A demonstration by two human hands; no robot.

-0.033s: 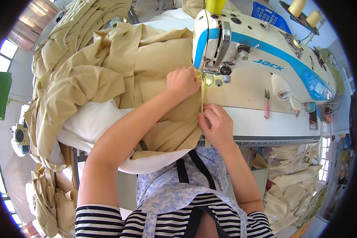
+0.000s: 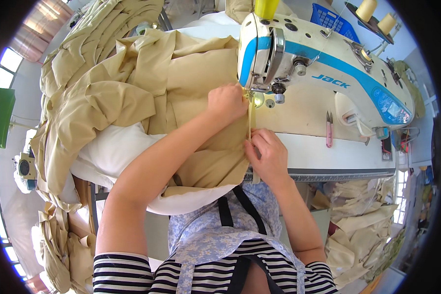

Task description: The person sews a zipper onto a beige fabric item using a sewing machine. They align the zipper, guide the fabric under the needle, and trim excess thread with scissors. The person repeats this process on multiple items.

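The fingers [image 2: 252,142] of the right hand [image 2: 267,156] are curled narrow and pinch the edge of the tan cloth [image 2: 191,83] just in front of the needle area, holding the seam line taut. The left hand [image 2: 226,103] lies knuckles-up on the same cloth right beside the presser foot [image 2: 251,96] of the sewing machine [image 2: 318,68], its fingers bent down and pressing the cloth flat; whether they grip a fold underneath cannot be told. A narrow strip of the cloth runs straight between the two hands, from under the machine head toward the person.

The cloth spreads to the left across the white table [image 2: 328,152], bunched in big folds over a white cushion-like pad [image 2: 112,152], with more tan pieces heaped behind and hanging at the far left. The machine is white with a blue stripe and stands on the table to the right of the hands. A pair of pink thread snips [image 2: 329,130] lies on the table, well apart from the right hand. Yellow thread cones [image 2: 366,9] stand on a shelf behind the machine. Pale cloth pieces [image 2: 362,220] are piled below the table at the right.
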